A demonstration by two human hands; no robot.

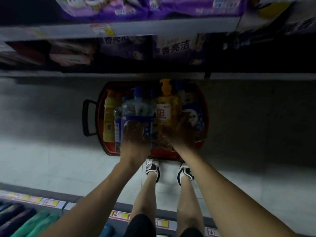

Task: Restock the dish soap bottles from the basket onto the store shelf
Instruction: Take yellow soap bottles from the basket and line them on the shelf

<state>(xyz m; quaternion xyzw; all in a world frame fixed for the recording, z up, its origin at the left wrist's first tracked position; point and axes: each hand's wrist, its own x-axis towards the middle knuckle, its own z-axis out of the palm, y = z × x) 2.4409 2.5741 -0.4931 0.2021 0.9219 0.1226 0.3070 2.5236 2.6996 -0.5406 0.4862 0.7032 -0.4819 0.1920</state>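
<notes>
Left hand point(135, 136) grips clear blue bottle point(136, 106); right hand point(177, 134), amber bottle point(168, 106).

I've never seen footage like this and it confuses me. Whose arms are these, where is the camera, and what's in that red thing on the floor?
There is no machine here. A person wears a wide-angle camera on the head, looking down, so the arms and the shoes are their own. The red basket stands on the floor in front of a store shelf and is packed with pump bottles of dish soap. The left hand wraps its fingers round a blue bottle. The right hand appears to grip an amber bottle, though the light is dim. A yellow bottle sits at the basket's left side. Purple packages fill the shelves above.
</notes>
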